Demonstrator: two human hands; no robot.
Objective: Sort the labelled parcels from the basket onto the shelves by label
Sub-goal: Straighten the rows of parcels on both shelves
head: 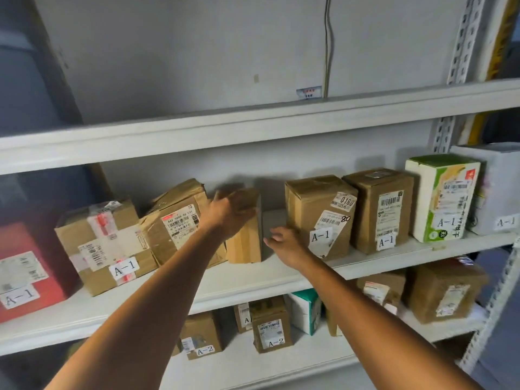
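- We saw the middle shelf (253, 282) carrying A-1 parcels (320, 218): a red box (28, 266) at its left end, a green-and-white carton (441, 198) near its right.
- We saw brown A-2 boxes (271, 330) on the lower shelf (306, 353).

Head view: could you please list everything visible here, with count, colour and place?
Shelves: three, white, against a grey wall.
Narrow carton: one, brown, middle shelf, centre.
Other cartons: four, brown, middle shelf; three show A-1 tags.
Red parcel: one, red, middle shelf, far left, tagged A-1.
Printed box: one, white and green, middle shelf, right, tagged A-1.
Pale box: one, grey-white, middle shelf, far right.
Lower parcels: several, mostly brown, bottom shelf; two show A-2.
Cable: one, grey, on the wall.
Left grip: holds the narrow carton's top.
Right grip: fingers relaxed, just right of the narrow carton.
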